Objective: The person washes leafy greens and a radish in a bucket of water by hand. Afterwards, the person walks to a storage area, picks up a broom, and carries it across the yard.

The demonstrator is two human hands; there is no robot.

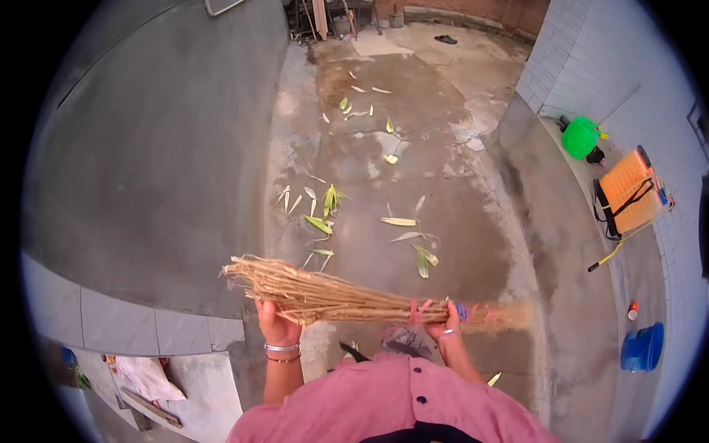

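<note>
A broom of bundled dry twigs [347,295] lies crosswise in front of my body, held level above the floor. My left hand [275,323] supports its wide, loose end from below, the fingers mostly hidden behind the twigs. Toward the narrower end, my right hand [443,323] is wrapped round the bundle between a pink tie and a blue tie. Green and pale husk leaves [332,199] are scattered over the concrete floor [369,258] beyond the broom.
A grey wall [162,148] rises on the left. At right stand a green container [580,138], an orange backpack sprayer [629,192], a blue bucket [642,347] and a small red can [633,310]. A white sack [150,376] rests at lower left.
</note>
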